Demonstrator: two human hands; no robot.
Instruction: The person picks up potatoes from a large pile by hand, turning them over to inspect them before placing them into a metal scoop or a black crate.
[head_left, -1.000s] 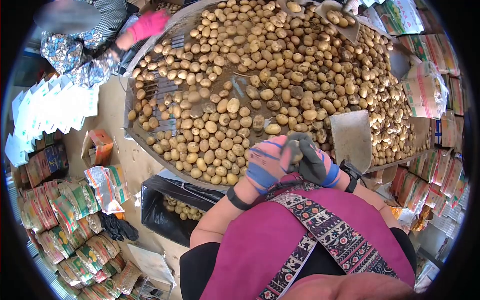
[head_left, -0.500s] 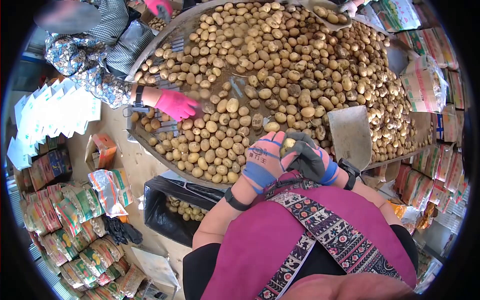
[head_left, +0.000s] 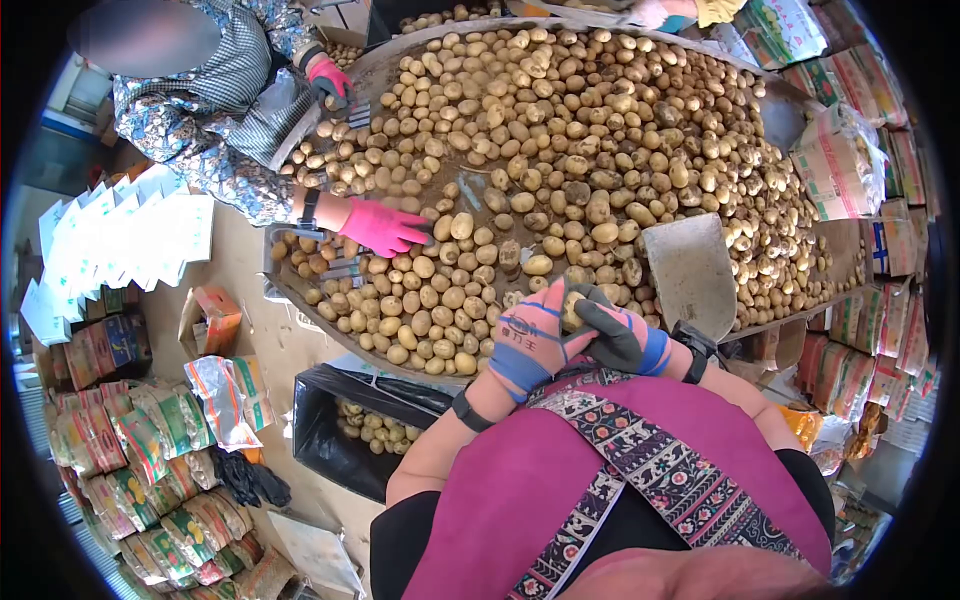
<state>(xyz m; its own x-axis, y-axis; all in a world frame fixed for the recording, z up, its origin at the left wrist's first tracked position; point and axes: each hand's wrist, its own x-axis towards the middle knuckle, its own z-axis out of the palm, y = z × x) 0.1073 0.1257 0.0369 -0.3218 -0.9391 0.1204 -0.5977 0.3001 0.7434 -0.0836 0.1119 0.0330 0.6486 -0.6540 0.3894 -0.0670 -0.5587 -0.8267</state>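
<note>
A potato [head_left: 572, 313] sits between my two gloved hands, close to my chest at the near edge of the potato table. My left hand [head_left: 532, 338], in a pink and blue work glove, grips it from the left with its fingers pointing up. From the other side my right hand [head_left: 622, 333], whose glove has grey palm and fingers, wraps over it and hides part of it. Just beyond my hands lies the big heap of potatoes [head_left: 620, 150]. A flat metal scoop [head_left: 690, 275] rests on the heap to the right of my right hand.
Across to the left a co-worker's pink-gloved hand [head_left: 385, 228] touches potatoes; their other gloved hand [head_left: 328, 80] is farther back. Another person's hand [head_left: 655, 12] shows at the far edge. A black-lined crate [head_left: 325, 440] holding potatoes stands below the table. Stacked bags [head_left: 165, 500] line the left.
My hands stay around the potato, with the left fingers straighter and the right hand turned slightly. The co-worker's near hand has shifted right, and their far hand has come lower.
</note>
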